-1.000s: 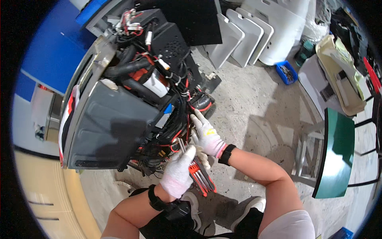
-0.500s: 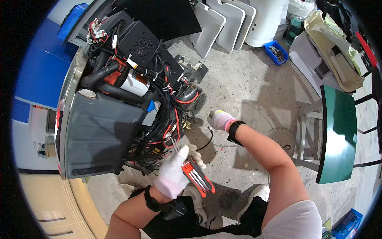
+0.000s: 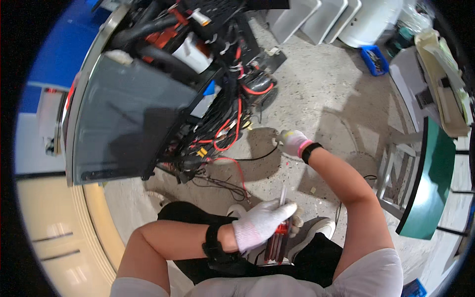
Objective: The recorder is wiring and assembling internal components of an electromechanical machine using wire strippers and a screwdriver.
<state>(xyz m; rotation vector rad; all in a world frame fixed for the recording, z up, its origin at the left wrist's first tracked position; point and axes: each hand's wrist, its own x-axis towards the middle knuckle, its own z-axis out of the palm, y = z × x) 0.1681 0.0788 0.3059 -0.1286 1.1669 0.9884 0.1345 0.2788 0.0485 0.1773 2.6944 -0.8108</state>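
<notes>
My left hand (image 3: 269, 220), in a white glove, is closed round a red and black folding hex key set (image 3: 278, 242). One bit sticks out past the thumb, pointing away from me. My right hand (image 3: 293, 142), gloved too, is closed at the end of a thin black cable (image 3: 258, 158). That cable runs left to the opened machine, where a thick bundle of black and red wires (image 3: 222, 123) hangs out. A loose red wire (image 3: 240, 171) trails from the bundle down to the floor. The cable's tip is hidden in my right fingers.
The machine's large grey tank (image 3: 128, 119) stands at the left, near a cream cabinet (image 3: 59, 222). At the right is a green-topped stool (image 3: 430, 183). Grey panels (image 3: 292, 17) and a blue tray of small parts (image 3: 374, 60) sit at the back. My shoes are below my hands.
My left hand with the hex key set has moved right, away from the wires. My right hand has closed on the black cable's end, which lay loose before. The view has shifted.
</notes>
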